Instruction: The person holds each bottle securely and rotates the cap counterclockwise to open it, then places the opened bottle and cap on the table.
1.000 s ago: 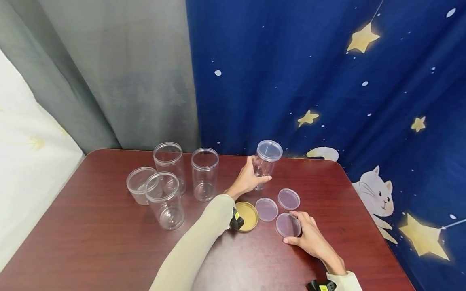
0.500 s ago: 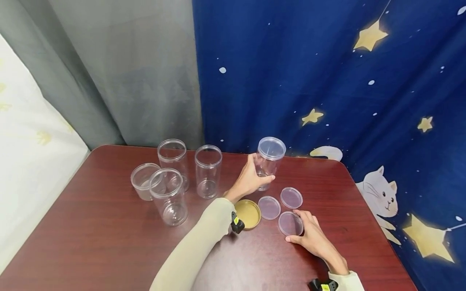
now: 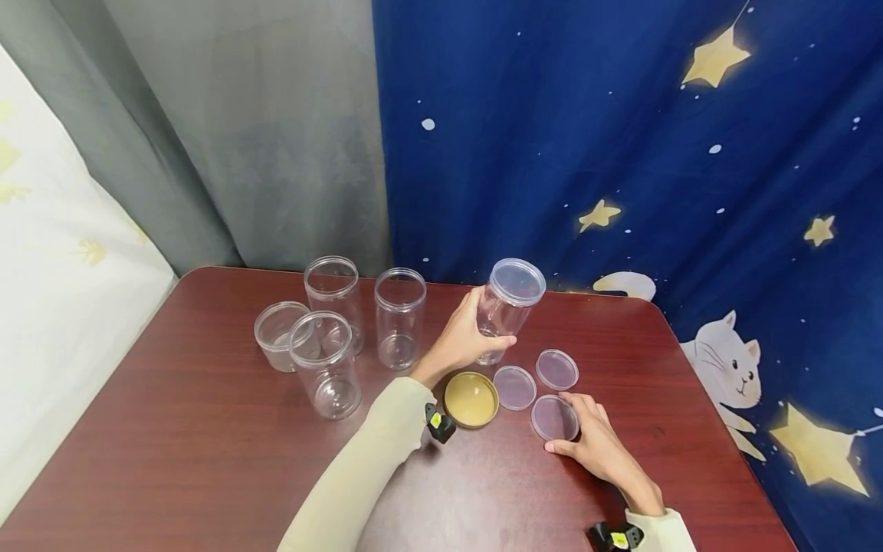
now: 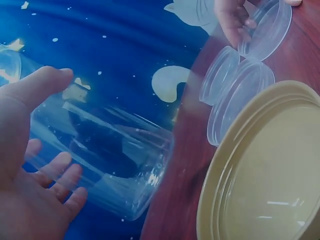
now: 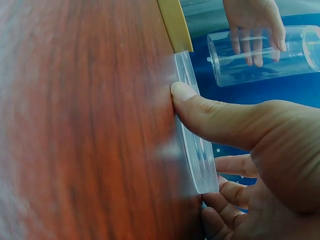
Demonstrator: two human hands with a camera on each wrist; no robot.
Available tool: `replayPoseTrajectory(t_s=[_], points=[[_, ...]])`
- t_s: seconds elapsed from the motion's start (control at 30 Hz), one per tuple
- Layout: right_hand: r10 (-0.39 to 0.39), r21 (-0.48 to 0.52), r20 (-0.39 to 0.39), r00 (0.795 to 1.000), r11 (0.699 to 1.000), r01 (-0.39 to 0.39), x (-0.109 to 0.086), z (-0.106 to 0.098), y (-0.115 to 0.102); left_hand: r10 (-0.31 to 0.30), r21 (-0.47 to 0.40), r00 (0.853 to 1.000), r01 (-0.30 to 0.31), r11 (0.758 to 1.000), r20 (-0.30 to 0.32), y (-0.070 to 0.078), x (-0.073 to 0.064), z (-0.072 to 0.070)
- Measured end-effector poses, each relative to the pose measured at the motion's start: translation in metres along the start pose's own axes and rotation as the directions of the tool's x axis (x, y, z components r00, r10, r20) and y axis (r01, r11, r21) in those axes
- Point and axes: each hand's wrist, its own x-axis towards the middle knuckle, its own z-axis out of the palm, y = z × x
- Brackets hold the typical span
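My left hand (image 3: 464,335) holds a tall clear plastic jar (image 3: 502,314) with a translucent lid (image 3: 517,281) on top, near the back edge of the table. In the left wrist view the thumb lies over the jar (image 4: 110,155) and the fingers show through its wall. My right hand (image 3: 602,445) has thumb and fingers at opposite sides of a flat clear lid (image 3: 555,418) lying on the table. The right wrist view shows the thumb pressed to the rim of this lid (image 5: 192,145). Two more clear lids (image 3: 514,388) (image 3: 557,369) lie right beyond it.
A gold lid (image 3: 471,400) lies beside the left wrist. To the left stand three tall lidless jars (image 3: 400,322) (image 3: 333,299) (image 3: 326,368) and a short tub (image 3: 279,337). Curtains (image 3: 483,138) hang behind the brown table (image 3: 172,429).
The head view has shifted slightly. My left wrist has moved a little left, uncovering more of the gold lid, and the held jar leans slightly more. The right hand stays at the clear lid.
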Motion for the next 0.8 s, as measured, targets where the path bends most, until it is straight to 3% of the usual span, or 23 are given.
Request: replayPoseTrajectory(t_s=[0.23, 0.63, 0.8], points=[[0.000, -0.001, 0.002, 1.000, 1.000, 0.000, 0.000, 0.000, 0.000, -0.014, -0.017, 0.999, 0.015, 1.000, 0.032, 0.003, -0.010, -0.009], [-0.012, -0.015, 0.017, 1.000, 1.000, 0.012, 0.001, -0.001, -0.001, -0.075, -0.051, 0.997, 0.075, 0.996, 0.003, 0.000, -0.024, -0.025], [0.004, -0.015, 0.030, 1.000, 1.000, -0.004, 0.001, -0.003, -0.002, -0.067, -0.048, 0.998, 0.067, 0.997, 0.008, -0.001, -0.030, -0.029]])
